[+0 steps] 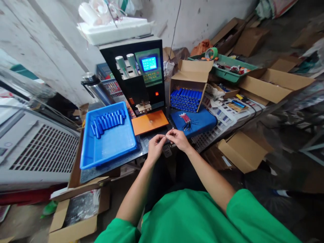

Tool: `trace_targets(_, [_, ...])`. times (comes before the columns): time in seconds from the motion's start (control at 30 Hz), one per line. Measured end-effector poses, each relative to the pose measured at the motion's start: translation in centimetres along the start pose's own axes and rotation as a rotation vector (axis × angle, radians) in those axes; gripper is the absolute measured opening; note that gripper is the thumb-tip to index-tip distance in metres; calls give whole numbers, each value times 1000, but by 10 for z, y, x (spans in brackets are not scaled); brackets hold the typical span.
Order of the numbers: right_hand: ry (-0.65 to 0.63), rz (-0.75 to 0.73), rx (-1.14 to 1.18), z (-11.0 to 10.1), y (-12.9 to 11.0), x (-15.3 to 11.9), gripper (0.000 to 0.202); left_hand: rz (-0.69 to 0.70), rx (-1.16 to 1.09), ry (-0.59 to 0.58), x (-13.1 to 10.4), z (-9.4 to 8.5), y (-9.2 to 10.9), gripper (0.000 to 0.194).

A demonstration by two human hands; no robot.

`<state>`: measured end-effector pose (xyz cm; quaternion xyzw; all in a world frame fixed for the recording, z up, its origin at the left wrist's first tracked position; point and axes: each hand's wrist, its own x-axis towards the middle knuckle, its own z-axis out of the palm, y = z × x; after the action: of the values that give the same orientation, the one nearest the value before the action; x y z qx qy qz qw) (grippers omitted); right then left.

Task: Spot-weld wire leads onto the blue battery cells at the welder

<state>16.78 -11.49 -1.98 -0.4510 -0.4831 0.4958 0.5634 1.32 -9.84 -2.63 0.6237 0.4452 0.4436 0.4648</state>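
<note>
My left hand [156,145] and my right hand [178,139] meet fingertip to fingertip at the table's front edge. Both are pinched closed; whatever lies between the fingers is too small to make out. Just beyond them is the orange plate [141,125] of a black spot welder [141,88] with a lit screen. A bunch of red and black wires [186,118] lies on a blue pad [202,120] to the right. Behind it, a cardboard box [191,77] holds stacked blue cylindrical cells [186,99]. More blue cells [108,120] lie in the blue tray [111,158] on the left.
A steel flask [97,88] stands behind the tray. White foam [118,29] rests on top of the welder. At the back right are a green tray [231,69] and an open carton [278,84]. Further cartons [243,152] sit on the floor at both sides.
</note>
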Motion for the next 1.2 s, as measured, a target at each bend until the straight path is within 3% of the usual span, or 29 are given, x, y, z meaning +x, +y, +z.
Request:
trace_targets(0.17, [-26,5,-115,2,0,-9,28,-13,46,-3,-23,-7,4,26])
trace_targets(0.27, [-32,31,-124,3,8,-9,29,35,113,164,-29,-33,11,26])
trace_targets(0.33, [-29,52,-104,4,14,-11,31,58,198,316,-26,-67,16,27])
trace_targets(0.43, [-22,98,-72,4,24,-17,33,7,507,481,-7,-135,20,23])
trace_targets(0.53, [-19,152,-53,4,33,-28,35,-213,967,522,20,-197,18,26])
trace_targets(0.63, [-15,185,-47,3,39,-36,38,-433,1284,474,46,-230,8,41])
trace_targets(0.77, [-15,174,-70,2,42,-41,38,-570,1391,394,74,-238,-7,48])
trace_targets(0.87, [-17,172,-92,1,42,-41,38,-600,1381,428,87,-240,-17,52])
trace_targets(1.2, [-27,188,-75,4,41,-33,42,-561,1339,521,91,-239,-38,66])
